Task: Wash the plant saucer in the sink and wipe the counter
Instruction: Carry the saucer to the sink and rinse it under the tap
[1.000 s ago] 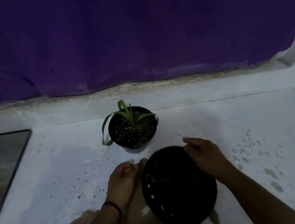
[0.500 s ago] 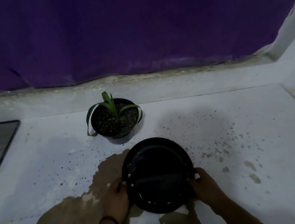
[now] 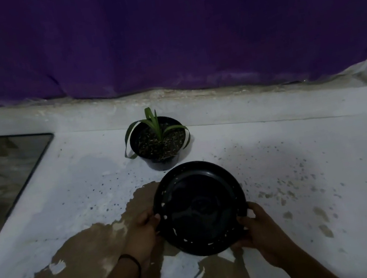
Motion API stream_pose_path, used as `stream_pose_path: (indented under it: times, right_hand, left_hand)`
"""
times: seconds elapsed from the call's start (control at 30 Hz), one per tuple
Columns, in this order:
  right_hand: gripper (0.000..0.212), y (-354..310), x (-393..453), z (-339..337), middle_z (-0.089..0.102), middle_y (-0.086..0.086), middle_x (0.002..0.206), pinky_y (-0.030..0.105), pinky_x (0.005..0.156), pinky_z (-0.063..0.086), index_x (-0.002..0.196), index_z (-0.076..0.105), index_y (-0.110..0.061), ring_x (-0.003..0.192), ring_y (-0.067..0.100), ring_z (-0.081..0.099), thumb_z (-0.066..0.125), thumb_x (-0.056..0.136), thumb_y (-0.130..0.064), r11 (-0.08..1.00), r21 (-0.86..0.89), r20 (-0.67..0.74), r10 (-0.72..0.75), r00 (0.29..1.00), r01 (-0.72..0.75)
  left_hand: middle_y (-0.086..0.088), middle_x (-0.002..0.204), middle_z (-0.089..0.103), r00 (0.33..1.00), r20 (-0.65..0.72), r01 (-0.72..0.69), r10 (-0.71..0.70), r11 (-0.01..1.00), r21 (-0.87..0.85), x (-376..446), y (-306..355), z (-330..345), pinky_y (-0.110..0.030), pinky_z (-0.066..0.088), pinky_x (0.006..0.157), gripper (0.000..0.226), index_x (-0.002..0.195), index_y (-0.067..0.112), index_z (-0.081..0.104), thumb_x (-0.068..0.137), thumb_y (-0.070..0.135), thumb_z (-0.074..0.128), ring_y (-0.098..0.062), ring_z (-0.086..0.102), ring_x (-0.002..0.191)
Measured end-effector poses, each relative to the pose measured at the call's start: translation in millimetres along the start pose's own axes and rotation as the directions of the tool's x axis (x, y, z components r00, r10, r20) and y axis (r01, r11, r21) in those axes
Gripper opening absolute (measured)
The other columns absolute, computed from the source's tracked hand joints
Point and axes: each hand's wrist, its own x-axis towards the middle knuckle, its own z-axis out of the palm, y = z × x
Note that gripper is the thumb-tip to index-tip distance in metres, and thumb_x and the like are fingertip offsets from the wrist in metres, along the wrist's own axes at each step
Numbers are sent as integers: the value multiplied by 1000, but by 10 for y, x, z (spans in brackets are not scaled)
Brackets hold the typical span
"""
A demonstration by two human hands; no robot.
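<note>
A round black plant saucer [image 3: 200, 207] with pale flecks along its inner rim is held just above the white counter [image 3: 284, 194], tipped a little toward me. My left hand [image 3: 142, 233] grips its left rim, thumb over the edge. My right hand [image 3: 262, 230] grips the lower right rim. A black pot [image 3: 159, 143] of soil with a small green plant stands on the counter just behind the saucer.
A brown muddy puddle [image 3: 85, 271] spreads over the counter under and left of my hands, with dirt specks [image 3: 290, 191] to the right. The sink [image 3: 1, 176] is at the far left. A purple wall [image 3: 160, 33] rises behind a raised ledge.
My hands shifted from the saucer's far side to its near rim and took hold of it. The view has swung right, so pot and saucer now sit more centred.
</note>
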Motion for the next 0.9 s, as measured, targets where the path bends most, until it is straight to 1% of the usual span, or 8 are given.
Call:
stream_pose_path:
  times: [0.13, 0.27, 0.47, 0.53, 0.6, 0.7, 0.83, 0.9]
  right_hand:
    - [44, -111, -103, 85, 73, 18, 94, 43, 66, 57, 130, 43, -29, 79, 36, 69, 54, 93, -8, 1000, 20, 102, -22, 995, 20]
    - [47, -231, -241, 300, 73, 16, 97, 35, 58, 56, 132, 42, -31, 74, 32, 70, 55, 93, -8, 998, 32, 188, -58, 980, 52]
    - [45, -412, -436, 759, 76, 11, 87, 35, 59, 56, 134, 44, -27, 78, 35, 71, 53, 94, -8, 994, 16, 281, -107, 954, 107]
    - [40, -462, -527, 960, 74, 13, 93, 35, 56, 57, 130, 48, -26, 77, 36, 72, 51, 95, -7, 992, 13, 316, -123, 941, 126]
    - [38, -489, -620, 1186, 74, 12, 93, 44, 63, 58, 127, 50, -27, 82, 41, 70, 50, 95, -6, 989, 18, 343, -147, 928, 150]
    - [40, -492, -784, 1567, 76, 9, 83, 45, 67, 52, 124, 54, -32, 83, 42, 69, 50, 94, -5, 983, -1, 382, -172, 908, 186]
    - [39, -445, -1035, 2144, 70, 8, 111, 50, 69, 59, 121, 56, -30, 89, 31, 71, 49, 94, -4, 977, -9, 469, -182, 864, 211]
    - [36, -390, -1195, 2451, 68, 9, 114, 41, 57, 59, 117, 58, -29, 90, 32, 71, 48, 95, -3, 974, -6, 484, -196, 853, 228]
  left_hand:
    - [-5, 101, 73, 999, -23, -31, 30, 998, -59, -140, 93, -167, -30, 53, 77, 25, 107, 17, 67, 98, 14, 44, -21, 68, 94]
    - [-8, 104, 72, 998, -50, -39, 30, 984, -175, -302, 157, -393, -47, 51, 92, 27, 109, 20, 66, 98, 13, 42, -28, 66, 98]
    - [-20, 111, 68, 990, -138, -79, 37, 947, -311, -560, 155, -867, -55, 46, 94, 29, 111, 15, 66, 98, 14, 40, -36, 61, 100]
    - [-19, 112, 67, 985, -164, -104, 46, 925, -365, -658, 143, -1061, -52, 50, 88, 30, 114, 12, 64, 98, 12, 39, -37, 60, 102]
    - [-15, 110, 69, 981, -178, -141, 75, 906, -399, -781, 142, -1287, -44, 53, 80, 29, 116, 12, 63, 97, 12, 40, -33, 63, 100]
    - [-12, 108, 71, 971, -205, -199, 123, 889, -412, -985, 122, -1673, -43, 54, 82, 28, 116, 17, 64, 97, 14, 43, -30, 65, 98]
    - [-6, 100, 73, 952, -248, -275, 180, 861, -427, -1266, 57, -2248, -38, 53, 77, 30, 111, 22, 68, 97, 12, 44, -21, 68, 86]
    - [-6, 100, 72, 947, -265, -287, 182, 848, -445, -1411, -3, -2575, -39, 54, 76, 32, 113, 23, 67, 97, 12, 43, -21, 66, 87]
